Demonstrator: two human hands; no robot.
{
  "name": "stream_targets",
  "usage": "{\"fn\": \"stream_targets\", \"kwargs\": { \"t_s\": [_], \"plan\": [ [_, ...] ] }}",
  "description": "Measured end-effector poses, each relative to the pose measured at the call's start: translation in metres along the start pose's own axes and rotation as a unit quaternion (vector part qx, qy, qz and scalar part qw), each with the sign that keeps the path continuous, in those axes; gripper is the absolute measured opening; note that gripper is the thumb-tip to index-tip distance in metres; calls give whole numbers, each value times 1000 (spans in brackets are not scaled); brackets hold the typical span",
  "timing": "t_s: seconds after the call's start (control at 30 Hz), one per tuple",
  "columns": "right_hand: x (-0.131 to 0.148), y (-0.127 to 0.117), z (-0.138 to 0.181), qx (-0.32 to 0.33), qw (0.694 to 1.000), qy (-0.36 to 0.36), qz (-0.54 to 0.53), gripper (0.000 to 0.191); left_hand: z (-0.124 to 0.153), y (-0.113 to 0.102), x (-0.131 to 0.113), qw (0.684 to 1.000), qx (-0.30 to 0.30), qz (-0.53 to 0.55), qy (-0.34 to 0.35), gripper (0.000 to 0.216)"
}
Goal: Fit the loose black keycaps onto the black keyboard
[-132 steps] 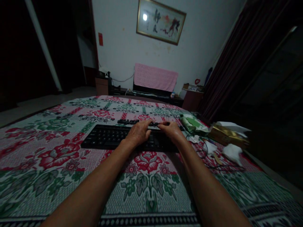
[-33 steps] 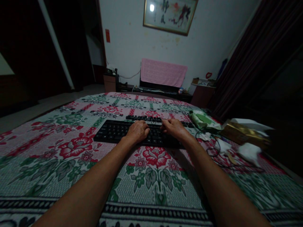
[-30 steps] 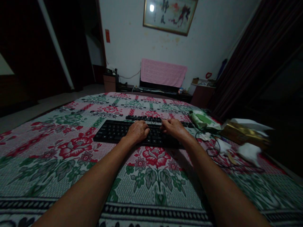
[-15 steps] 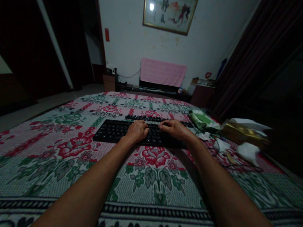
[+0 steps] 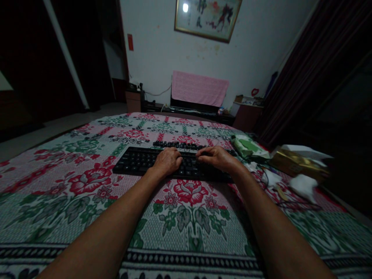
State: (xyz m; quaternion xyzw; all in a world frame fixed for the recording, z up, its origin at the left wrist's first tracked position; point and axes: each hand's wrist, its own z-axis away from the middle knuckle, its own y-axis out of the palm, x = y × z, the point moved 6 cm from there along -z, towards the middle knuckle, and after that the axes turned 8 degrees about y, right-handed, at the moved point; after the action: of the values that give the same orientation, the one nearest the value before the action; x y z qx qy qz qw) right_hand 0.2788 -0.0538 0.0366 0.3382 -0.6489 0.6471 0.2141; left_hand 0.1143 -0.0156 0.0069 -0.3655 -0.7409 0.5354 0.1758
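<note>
A black keyboard (image 5: 135, 161) lies across the patterned bedspread in front of me. My left hand (image 5: 168, 161) rests on its middle, with bent fingers over the keys towards the far edge and the thumb at the right. To the right, my right hand (image 5: 215, 158) is over the keyboard's right half. Its thumb and forefinger come together in a pinch near the far edge; whatever is between the tips is too small to make out. Just behind the keyboard runs a row of small black pieces (image 5: 183, 145) that look like loose keycaps, partly hidden by my hands.
At the right lie a green and white packet (image 5: 250, 147), a gold box (image 5: 296, 162), crumpled white pieces (image 5: 303, 186) and dark cables. The floral bedspread (image 5: 90, 180) spreads all around. Beyond it, a pink cloth (image 5: 200, 88) covers a screen by the wall.
My right hand has shifted very slightly to the right, and its fingertips have moved a little. My left hand stays in place on the keyboard.
</note>
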Motion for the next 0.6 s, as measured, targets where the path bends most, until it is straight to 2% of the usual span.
{"fn": "stream_targets", "kwargs": {
  "t_s": [0.33,0.6],
  "plan": [
    [5,10,-1,-9,998,-50,29,19,-1,1,-1,1000,-8,-19,11,33],
    [15,13,1,-25,989,-54,135,19,-1,3,0,999,-6,-28,14,32]
  ]
}}
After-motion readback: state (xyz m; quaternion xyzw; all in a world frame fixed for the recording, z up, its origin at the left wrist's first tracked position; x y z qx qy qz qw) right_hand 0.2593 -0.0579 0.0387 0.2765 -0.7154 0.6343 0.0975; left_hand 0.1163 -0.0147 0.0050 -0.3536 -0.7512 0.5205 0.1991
